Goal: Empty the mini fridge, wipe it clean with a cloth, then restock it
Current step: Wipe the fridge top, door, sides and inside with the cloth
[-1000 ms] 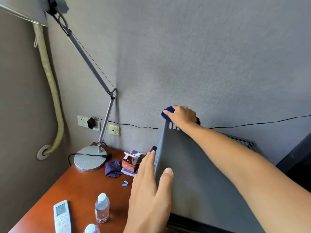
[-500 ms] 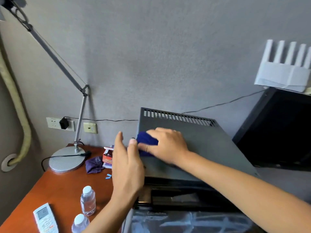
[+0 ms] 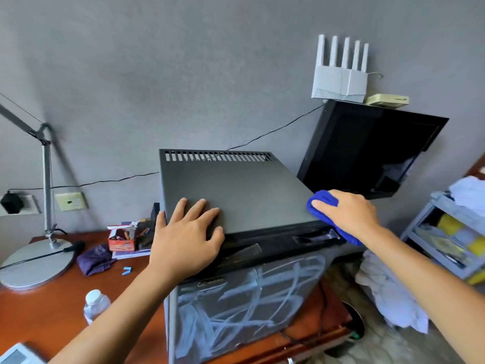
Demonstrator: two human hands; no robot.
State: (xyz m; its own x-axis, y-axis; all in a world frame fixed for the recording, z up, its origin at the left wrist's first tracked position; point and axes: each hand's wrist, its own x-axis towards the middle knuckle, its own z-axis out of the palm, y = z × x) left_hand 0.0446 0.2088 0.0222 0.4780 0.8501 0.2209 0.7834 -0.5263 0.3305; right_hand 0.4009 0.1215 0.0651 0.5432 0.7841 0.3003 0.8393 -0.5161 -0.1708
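The grey mini fridge [image 3: 236, 190] stands on the wooden desk [image 3: 47, 308], its door shut and its front covered with scuffed plastic film. My left hand [image 3: 187, 237] rests flat on the front left corner of its top, fingers spread. My right hand [image 3: 349, 212] grips a blue cloth [image 3: 321, 199] and presses it on the front right corner of the top. Part of the cloth hangs down under my wrist. A small water bottle [image 3: 95, 304] stands on the desk left of the fridge.
A desk lamp base [image 3: 34, 261], a purple cloth [image 3: 95, 258], a small orange box [image 3: 122, 239] and a remote [image 3: 18, 355] lie on the desk. A dark monitor [image 3: 367, 148] and a white router [image 3: 339, 80] hang right of the fridge. A grey shelf rack [image 3: 446, 232] stands far right.
My right hand has swept the blue cloth from the top's left side across to its front right corner. My left hand has settled flat on the front left corner.
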